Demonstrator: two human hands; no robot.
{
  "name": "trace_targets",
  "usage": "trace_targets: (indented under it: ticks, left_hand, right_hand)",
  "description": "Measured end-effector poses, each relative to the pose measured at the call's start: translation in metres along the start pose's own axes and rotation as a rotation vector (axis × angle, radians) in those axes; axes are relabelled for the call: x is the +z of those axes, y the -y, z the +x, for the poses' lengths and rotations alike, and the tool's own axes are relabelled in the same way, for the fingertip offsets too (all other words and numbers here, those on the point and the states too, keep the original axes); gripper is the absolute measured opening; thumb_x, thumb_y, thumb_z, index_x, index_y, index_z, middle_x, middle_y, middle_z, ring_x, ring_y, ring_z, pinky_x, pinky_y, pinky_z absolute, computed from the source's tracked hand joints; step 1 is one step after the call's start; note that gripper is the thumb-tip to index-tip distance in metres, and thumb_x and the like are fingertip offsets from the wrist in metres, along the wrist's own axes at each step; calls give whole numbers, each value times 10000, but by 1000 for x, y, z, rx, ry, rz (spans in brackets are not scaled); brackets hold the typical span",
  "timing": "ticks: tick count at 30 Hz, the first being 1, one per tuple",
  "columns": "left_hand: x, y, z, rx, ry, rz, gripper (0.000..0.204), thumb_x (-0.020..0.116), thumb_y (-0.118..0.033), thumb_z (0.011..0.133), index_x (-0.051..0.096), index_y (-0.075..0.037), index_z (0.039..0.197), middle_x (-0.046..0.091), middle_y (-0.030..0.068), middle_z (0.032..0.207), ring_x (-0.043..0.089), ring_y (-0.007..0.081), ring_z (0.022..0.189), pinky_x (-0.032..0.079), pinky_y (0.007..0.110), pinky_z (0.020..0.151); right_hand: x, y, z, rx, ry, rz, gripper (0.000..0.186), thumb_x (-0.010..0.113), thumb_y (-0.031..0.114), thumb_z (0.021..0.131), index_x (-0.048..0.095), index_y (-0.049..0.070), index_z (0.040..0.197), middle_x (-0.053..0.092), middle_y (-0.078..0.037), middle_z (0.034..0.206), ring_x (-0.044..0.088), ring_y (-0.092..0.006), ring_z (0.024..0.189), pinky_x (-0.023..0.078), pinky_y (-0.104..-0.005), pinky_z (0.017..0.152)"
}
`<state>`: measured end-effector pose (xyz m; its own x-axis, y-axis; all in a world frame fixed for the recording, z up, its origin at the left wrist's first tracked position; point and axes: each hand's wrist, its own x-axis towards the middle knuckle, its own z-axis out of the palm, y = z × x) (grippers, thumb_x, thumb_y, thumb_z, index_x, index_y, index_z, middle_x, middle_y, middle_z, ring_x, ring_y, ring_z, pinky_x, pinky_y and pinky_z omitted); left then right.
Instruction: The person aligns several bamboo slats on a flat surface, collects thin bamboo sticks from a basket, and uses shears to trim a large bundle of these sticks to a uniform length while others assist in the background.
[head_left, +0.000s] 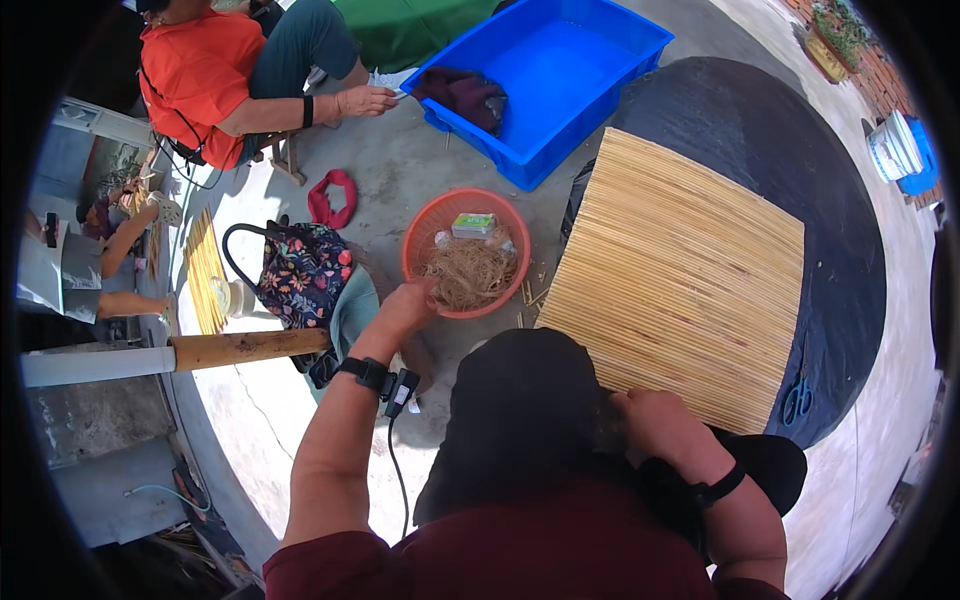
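My left hand is at the lower left rim of an orange plastic basket, fingers curled by tangled pale fibres; what they hold is unclear. A small green-and-white packet lies on the fibres. My right hand is curled at the lower edge of a slatted straw-coloured mat, its fingertips partly hidden behind a black cap-like shape. The mat lies on a round black-covered surface, with blue-handled scissors beside it.
A blue tub with dark cloth stands behind the basket. A co-worker in orange sits upper left; another person's legs show farther left. A floral bag, red fabric loop, reed bundle and horizontal pole occupy the left.
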<state>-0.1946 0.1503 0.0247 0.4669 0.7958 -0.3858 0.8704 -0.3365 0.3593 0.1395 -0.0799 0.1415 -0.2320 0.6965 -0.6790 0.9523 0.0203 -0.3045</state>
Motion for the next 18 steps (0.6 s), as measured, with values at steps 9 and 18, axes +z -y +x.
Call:
trace_targets:
  ticks: [9, 18]
  left_hand:
    - [74, -32, 68, 57, 25, 330, 732, 629, -148, 763, 318, -303, 1407, 308, 169, 1414, 553, 358, 1072, 501, 424, 838]
    - [74, 52, 86, 26, -326, -169, 197, 605, -26, 711, 603, -52, 906, 617, 145, 976, 632, 319, 827, 513, 396, 727]
  right_hand:
    - [14, -8, 33, 42, 12, 132, 239, 532, 163, 822, 581, 79, 1040, 623, -147, 910, 631, -330, 846, 519, -412, 718]
    - [14, -8, 45, 6, -116, 201, 215, 596, 120, 745, 589, 76, 955, 612, -144, 850, 623, -340, 777, 514, -424, 666]
